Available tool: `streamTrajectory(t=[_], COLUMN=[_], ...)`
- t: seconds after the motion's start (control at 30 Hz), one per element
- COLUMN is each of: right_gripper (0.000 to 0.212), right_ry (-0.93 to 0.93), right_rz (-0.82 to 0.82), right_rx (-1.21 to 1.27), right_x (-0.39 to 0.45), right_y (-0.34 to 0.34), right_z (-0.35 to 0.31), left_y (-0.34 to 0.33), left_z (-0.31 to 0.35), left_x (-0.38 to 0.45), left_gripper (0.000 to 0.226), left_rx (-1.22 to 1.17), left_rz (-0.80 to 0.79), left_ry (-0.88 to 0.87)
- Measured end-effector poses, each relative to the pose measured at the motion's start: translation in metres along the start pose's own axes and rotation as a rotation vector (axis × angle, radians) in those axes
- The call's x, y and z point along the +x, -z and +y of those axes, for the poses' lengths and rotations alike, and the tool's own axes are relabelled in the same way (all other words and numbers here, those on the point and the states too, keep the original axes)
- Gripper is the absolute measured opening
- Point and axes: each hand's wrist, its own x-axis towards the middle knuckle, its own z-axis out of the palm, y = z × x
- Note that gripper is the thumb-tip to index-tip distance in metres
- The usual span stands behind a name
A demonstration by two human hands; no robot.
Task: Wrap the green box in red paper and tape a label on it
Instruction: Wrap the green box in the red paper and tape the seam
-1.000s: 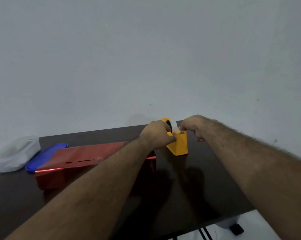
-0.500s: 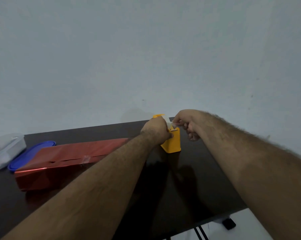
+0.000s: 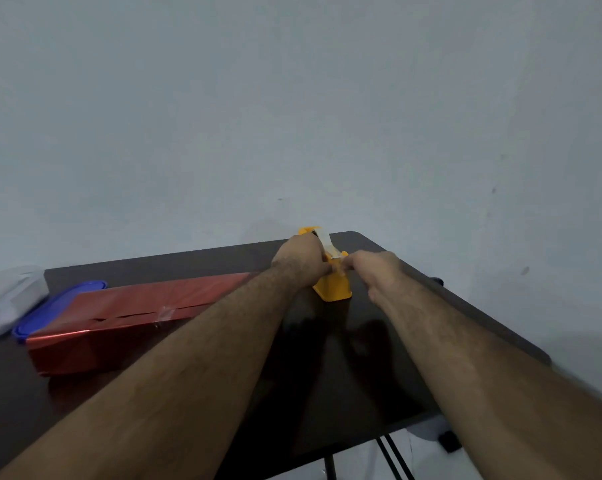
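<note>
Both hands (image 3: 339, 268) clutching the yellow tape dispenser (image 3: 334, 287), red-wrapped box (image 3: 126, 313) beside, blue lid (image 3: 50, 306) behind.

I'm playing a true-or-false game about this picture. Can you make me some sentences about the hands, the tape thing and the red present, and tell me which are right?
1. Both hands are at the yellow tape dispenser. True.
2. The red wrapped box lies right of the dispenser. False: it lies left.
3. A blue lid sits beside the red box. True.
4. The left hand holds scissors. False: it holds the dispenser.
5. The right hand rests on the red box. False: it pinches at the tape.
</note>
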Motion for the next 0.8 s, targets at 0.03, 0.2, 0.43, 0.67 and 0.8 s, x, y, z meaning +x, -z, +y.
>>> streamTrajectory(t=[0.03, 0.2, 0.43, 0.67, 0.8], right_gripper=[0.026, 0.037, 0.017, 0.022, 0.016], right_ry=[0.020, 0.074, 0.055, -0.017, -0.070], right_rz=[0.026, 0.123, -0.032, 0.022, -0.106], right_rx=[-0.003, -0.139, -0.320, 0.331, 0.580], right_x=[-0.002, -0.007, -0.011, -0.022, -0.037], right_y=[0.000, -0.009, -0.003, -0.016, -0.021], right_z=[0.004, 0.002, 0.002, -0.001, -0.015], left_y=[-0.001, -0.001, 0.001, 0.018, 0.042], left_z=[0.000, 0.001, 0.005, 0.003, -0.011], left_x=[0.000, 0.000, -0.003, -0.014, -0.026], left_gripper=[0.034, 0.029, 0.030, 0.019, 0.022], left_rx=[0.001, -0.001, 0.011, -0.142, -0.782], left_rz=[-0.001, -0.002, -0.023, -0.020, 0.020], left_ry=[0.002, 0.004, 0.032, 0.107, 0.333])
